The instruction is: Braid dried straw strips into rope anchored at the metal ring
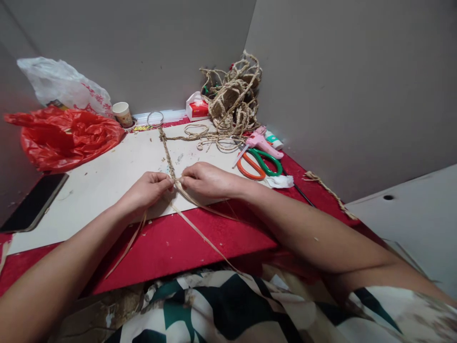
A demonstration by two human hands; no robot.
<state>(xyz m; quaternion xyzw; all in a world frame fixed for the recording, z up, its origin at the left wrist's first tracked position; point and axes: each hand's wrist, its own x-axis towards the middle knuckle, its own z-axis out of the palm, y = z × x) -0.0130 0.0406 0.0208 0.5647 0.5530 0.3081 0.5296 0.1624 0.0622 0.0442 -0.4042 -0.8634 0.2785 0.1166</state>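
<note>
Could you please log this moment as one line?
left hand: pinching tan braided straw cord | right hand: pinching same cord | surface: white board

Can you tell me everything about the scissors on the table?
The scissors lie flat at the right edge of the pale board, partly on the red cloth. One handle loop is orange, the other green, seemingly plastic. The blades are metal and point up-left, toward the straw rope pile. A pink glue gun lies across them. No hand touches them.
</note>
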